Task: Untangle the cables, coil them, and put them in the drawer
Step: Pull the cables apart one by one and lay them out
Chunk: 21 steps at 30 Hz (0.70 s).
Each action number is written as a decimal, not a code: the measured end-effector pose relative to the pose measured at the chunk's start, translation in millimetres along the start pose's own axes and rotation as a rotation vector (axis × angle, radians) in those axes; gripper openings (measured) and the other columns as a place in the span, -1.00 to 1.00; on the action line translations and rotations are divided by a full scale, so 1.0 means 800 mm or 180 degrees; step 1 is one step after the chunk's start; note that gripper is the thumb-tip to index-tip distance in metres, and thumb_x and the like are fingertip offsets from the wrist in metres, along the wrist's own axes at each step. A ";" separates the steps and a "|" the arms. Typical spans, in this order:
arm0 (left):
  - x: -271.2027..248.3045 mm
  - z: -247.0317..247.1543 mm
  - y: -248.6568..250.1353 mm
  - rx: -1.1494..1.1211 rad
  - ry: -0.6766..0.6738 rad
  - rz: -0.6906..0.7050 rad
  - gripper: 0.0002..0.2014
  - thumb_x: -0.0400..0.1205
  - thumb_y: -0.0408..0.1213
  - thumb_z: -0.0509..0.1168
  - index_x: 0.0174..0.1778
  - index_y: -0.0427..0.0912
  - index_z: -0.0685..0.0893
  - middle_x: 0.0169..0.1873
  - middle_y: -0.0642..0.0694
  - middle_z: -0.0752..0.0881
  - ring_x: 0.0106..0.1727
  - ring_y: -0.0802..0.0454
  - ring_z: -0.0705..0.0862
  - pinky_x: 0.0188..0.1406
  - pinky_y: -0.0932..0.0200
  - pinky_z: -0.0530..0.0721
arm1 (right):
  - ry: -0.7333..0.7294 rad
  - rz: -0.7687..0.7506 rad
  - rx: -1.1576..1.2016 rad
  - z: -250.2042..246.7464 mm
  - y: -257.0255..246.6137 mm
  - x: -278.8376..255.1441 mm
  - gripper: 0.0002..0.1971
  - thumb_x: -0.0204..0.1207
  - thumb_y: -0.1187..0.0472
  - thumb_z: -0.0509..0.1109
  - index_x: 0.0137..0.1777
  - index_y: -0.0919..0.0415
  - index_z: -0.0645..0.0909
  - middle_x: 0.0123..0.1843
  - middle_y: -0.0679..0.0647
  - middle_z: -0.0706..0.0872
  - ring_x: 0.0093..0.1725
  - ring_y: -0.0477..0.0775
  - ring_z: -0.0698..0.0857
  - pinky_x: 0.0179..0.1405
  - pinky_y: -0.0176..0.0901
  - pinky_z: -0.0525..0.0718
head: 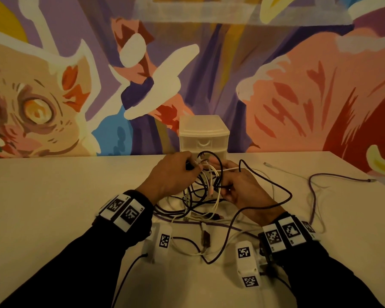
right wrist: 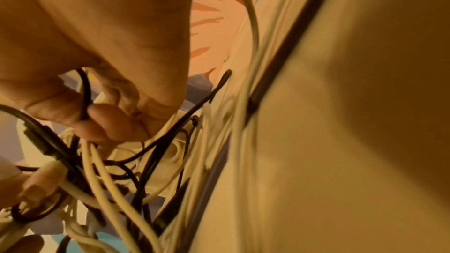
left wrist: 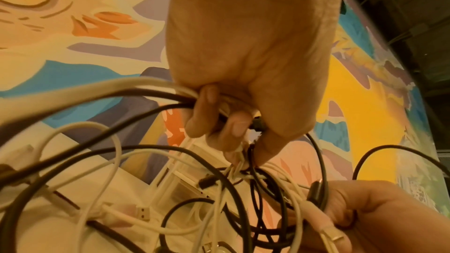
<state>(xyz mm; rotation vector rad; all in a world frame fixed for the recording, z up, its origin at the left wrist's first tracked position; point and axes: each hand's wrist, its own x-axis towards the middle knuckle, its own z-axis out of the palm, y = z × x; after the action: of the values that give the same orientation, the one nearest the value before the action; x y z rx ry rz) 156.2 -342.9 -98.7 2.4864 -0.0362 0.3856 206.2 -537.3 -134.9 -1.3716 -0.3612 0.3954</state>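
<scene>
A tangle of black, white and purple cables (head: 206, 192) is lifted partly off the table between both hands. My left hand (head: 176, 172) grips a bunch of white and black strands at the top of the knot; the left wrist view shows its fingers (left wrist: 219, 118) curled round them. My right hand (head: 238, 187) holds strands on the knot's right side, with a black cable (right wrist: 85, 93) pinched between thumb and finger. A translucent white drawer unit (head: 203, 135), drawers closed, stands just behind the hands.
A purple cable (head: 313, 196) and a white cable end (head: 269, 164) trail over the table (head: 53, 196) to the right. Loose loops and plugs (head: 206, 238) lie near the front between my wrists. A painted mural wall rises behind the table.
</scene>
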 end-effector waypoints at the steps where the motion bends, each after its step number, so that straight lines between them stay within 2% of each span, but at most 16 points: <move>1: 0.001 0.000 0.000 0.0062 0.0030 -0.0034 -0.78 0.77 0.05 0.38 -0.12 0.04 0.70 -0.19 0.02 0.79 -0.11 -0.05 0.77 0.02 -0.19 0.79 | 0.0017 -0.0098 0.0165 0.000 -0.002 0.000 -0.33 0.48 0.58 0.10 0.46 0.08 0.70 0.13 0.03 0.90 -0.47 -0.07 0.53 -0.58 -0.28 0.40; 2: 0.000 -0.001 0.001 0.0140 0.0078 -0.0091 -0.78 0.77 0.05 0.37 -0.15 0.07 0.67 -0.18 0.02 0.78 -0.11 -0.05 0.76 0.00 -0.15 0.79 | 0.0061 -0.0184 0.0380 -0.001 -0.003 0.001 -0.35 0.50 0.60 0.10 0.46 0.11 0.68 0.23 0.01 0.89 -0.48 -0.07 0.53 -0.61 -0.30 0.36; 3: 0.000 -0.001 0.002 0.0232 0.0131 -0.0165 -0.78 0.78 0.04 0.36 -0.16 0.08 0.65 -0.17 0.02 0.78 -0.10 -0.04 0.76 -0.02 -0.10 0.78 | 0.0112 -0.0214 0.0618 -0.003 -0.004 0.002 -0.38 0.52 0.62 0.11 0.45 0.14 0.67 0.23 0.01 0.88 -0.48 -0.06 0.52 -0.61 -0.30 0.34; 5: -0.001 0.000 0.004 0.0372 0.0259 -0.0239 -0.78 0.80 -0.02 0.32 -0.16 0.05 0.63 -0.17 -0.02 0.78 -0.11 -0.05 0.75 -0.07 -0.04 0.72 | 0.0215 -0.0056 0.0848 -0.009 -0.003 0.006 -0.49 0.58 0.60 0.15 0.39 0.20 0.67 -0.01 0.07 0.85 -0.43 -0.05 0.52 -0.58 -0.31 0.39; 7: -0.002 -0.001 0.006 0.0140 0.0254 -0.0228 -0.75 0.81 -0.07 0.29 -0.15 -0.06 0.64 -0.25 -0.02 0.75 -0.17 -0.02 0.72 -0.13 -0.05 0.67 | 0.0271 0.0162 0.0441 -0.011 0.003 0.007 -0.62 0.61 0.56 0.19 0.28 0.27 0.69 -0.14 0.14 0.73 -0.39 -0.03 0.56 -0.53 -0.28 0.45; 10: -0.002 -0.003 0.004 -0.0646 0.0076 -0.0450 -0.64 0.79 -0.08 0.24 -0.08 -0.33 0.72 -0.44 0.06 0.63 -0.39 0.10 0.57 -0.25 -0.03 0.66 | 0.0135 0.0223 -0.0107 -0.011 0.007 0.005 -0.64 0.60 0.55 0.19 0.25 0.41 0.76 -0.04 0.26 0.82 -0.37 -0.05 0.60 -0.45 -0.23 0.53; 11: -0.001 -0.006 0.001 -0.0807 0.0002 -0.0606 -0.63 0.77 -0.05 0.25 -0.09 -0.32 0.72 -0.42 0.03 0.62 -0.40 0.09 0.56 -0.29 0.00 0.66 | 0.0073 0.0202 -0.0176 -0.011 0.005 0.005 -0.66 0.61 0.55 0.20 0.22 0.47 0.77 -0.02 0.25 0.85 -0.36 -0.06 0.62 -0.41 -0.24 0.56; 13: 0.001 -0.014 -0.002 -0.1050 -0.0095 -0.0787 -0.70 0.71 -0.02 0.27 -0.12 -0.20 0.72 -0.29 -0.05 0.68 -0.29 -0.05 0.65 -0.29 0.01 0.70 | 0.0079 0.0278 -0.0243 -0.016 -0.002 0.006 -0.77 0.65 0.54 0.28 0.12 0.50 0.77 -0.05 0.24 0.83 -0.33 -0.05 0.66 -0.38 -0.27 0.65; 15: 0.000 -0.022 -0.004 -0.0770 -0.0174 -0.0670 -0.70 0.64 0.00 0.21 -0.10 -0.13 0.72 -0.15 -0.06 0.73 -0.10 -0.14 0.71 -0.14 0.02 0.69 | 0.0099 0.0502 -0.0243 -0.026 -0.014 0.004 -0.86 0.69 0.51 0.36 0.00 0.47 0.76 -0.11 0.23 0.80 -0.30 -0.03 0.76 -0.34 -0.31 0.75; 17: 0.000 -0.023 -0.008 -0.0416 -0.0123 -0.0494 -0.69 0.66 0.05 0.19 0.00 -0.10 0.70 -0.03 0.00 0.79 0.06 -0.10 0.74 0.07 -0.02 0.67 | 0.0002 0.0652 -0.0191 -0.039 -0.026 -0.006 -0.85 0.73 0.47 0.39 0.00 0.47 0.80 -0.01 0.24 0.90 -0.10 0.01 0.90 -0.15 -0.34 0.84; 18: -0.002 -0.024 -0.008 -0.0410 0.0041 -0.0442 -0.74 0.71 0.05 0.24 0.09 -0.04 0.68 0.01 0.03 0.80 0.09 -0.04 0.76 0.12 -0.05 0.68 | -0.0039 0.0648 -0.0152 -0.046 -0.032 -0.011 -0.85 0.73 0.45 0.40 0.06 0.48 0.81 0.07 0.28 0.91 0.04 0.07 0.92 -0.03 -0.32 0.86; 19: -0.003 -0.024 -0.010 -0.0448 0.0241 -0.0301 -0.81 0.75 0.02 0.31 0.17 0.02 0.64 0.04 0.07 0.79 0.10 0.03 0.76 0.12 -0.03 0.71 | -0.0033 0.0572 -0.0074 -0.051 -0.039 -0.016 -0.85 0.72 0.44 0.42 0.12 0.52 0.80 0.14 0.33 0.90 0.14 0.14 0.91 0.06 -0.29 0.86; 21: -0.007 -0.026 -0.007 -0.0467 0.0496 0.0248 -0.78 0.73 -0.04 0.43 0.25 0.16 0.60 0.11 0.14 0.74 0.11 0.16 0.74 0.11 0.06 0.74 | 0.0123 0.0219 0.0180 -0.054 -0.045 -0.020 -0.80 0.68 0.48 0.44 0.21 0.64 0.74 0.19 0.43 0.86 0.20 0.27 0.90 0.11 -0.22 0.87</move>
<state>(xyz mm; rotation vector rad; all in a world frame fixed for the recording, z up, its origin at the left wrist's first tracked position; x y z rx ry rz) 146.0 -326.5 -87.5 2.3087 -0.0947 0.5873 214.8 -588.0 -107.0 -1.3372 -0.2697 0.4324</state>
